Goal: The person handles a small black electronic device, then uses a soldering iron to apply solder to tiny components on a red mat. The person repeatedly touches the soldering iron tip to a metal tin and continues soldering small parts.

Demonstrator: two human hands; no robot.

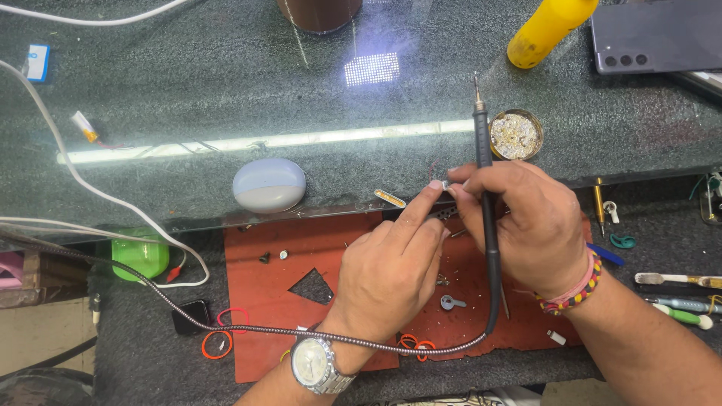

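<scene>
My right hand (523, 225) grips a black soldering iron (486, 203) upright, its tip pointing away from me, and its fingertips pinch a tiny silvery part (446, 183). My left hand (391, 267), with a silver wristwatch (314, 365), reaches in with its forefinger touching that same small part. Both hands hover over a red work mat (271, 301). The iron's braided cable (226, 325) runs across the mat to the left.
A round tin of brass tip-cleaning wool (516, 135), a yellow bottle (547, 30), a dark phone (654, 34) and a pale earbud case (269, 185) lie on the glass counter. Small tools (677, 301) sit at right; a green container (141, 257) and white cables (68, 173) at left.
</scene>
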